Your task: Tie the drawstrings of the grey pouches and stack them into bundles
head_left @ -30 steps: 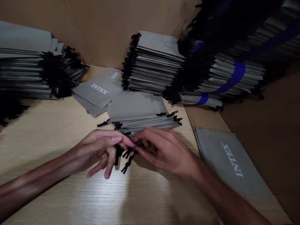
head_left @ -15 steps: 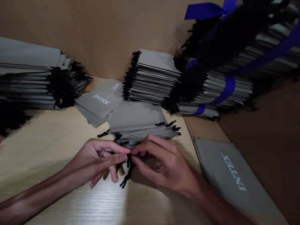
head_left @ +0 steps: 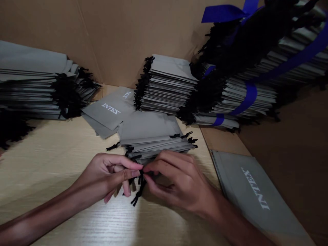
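While left hand [head_left: 110, 172] meets right hand [head_left: 179, 179], cords [head_left: 137, 196] still pinched

The place looks like a packing bench in a small factory or workshop. Tall stacks of identical grey pouches [head_left: 28, 85] with black cords [head_left: 68, 97] fill the upper left and centre of the frame. Bundles tied with blue ribbon [head_left: 246, 99] are heaped at the upper right. Loose pouches carry a printed INTEX brand [head_left: 110, 108]. Plain cardboard walls [head_left: 115, 34] screen a pale wood-grain table [head_left: 51, 160], and a low pile [head_left: 148, 128] lies at centre.
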Motion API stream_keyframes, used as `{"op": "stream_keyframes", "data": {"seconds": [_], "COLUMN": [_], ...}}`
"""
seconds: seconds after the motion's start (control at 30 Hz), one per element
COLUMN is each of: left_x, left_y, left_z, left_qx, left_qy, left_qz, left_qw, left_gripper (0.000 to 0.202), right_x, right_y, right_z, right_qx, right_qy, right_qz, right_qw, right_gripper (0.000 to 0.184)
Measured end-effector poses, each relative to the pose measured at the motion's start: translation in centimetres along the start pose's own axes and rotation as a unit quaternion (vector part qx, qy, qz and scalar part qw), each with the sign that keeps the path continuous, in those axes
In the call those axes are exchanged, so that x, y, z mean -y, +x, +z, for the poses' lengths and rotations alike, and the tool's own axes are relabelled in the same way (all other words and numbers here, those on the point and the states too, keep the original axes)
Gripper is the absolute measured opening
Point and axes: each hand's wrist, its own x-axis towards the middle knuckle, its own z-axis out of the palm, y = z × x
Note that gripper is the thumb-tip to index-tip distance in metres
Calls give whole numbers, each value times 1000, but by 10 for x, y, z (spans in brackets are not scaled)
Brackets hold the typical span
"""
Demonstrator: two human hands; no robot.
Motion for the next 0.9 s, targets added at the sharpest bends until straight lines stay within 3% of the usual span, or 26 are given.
{"op": "stream_keyframes", "data": {"seconds": [0.23, 0.47, 0.9], "left_x": [1, 0, 13], "left_y": [0, 0, 2], "left_z": [7, 13, 9], "left_qx": [-29, -68, -37], "left_qy": [-17, -28, -42], "left_qz": [13, -2, 20], "left_qw": [999, 997, 998], "left_gripper": [41, 45, 46], "right_x": [9, 15, 9], "right_y": [1, 0, -3], "right_z": [3, 14, 24], "right_qx": [-14, -41, -55], "right_qy": [-111, -189, -190], "right_qz": [-19, -10, -36], "right_qw": [994, 981, 980], "right_gripper": [11, 16, 16]}}
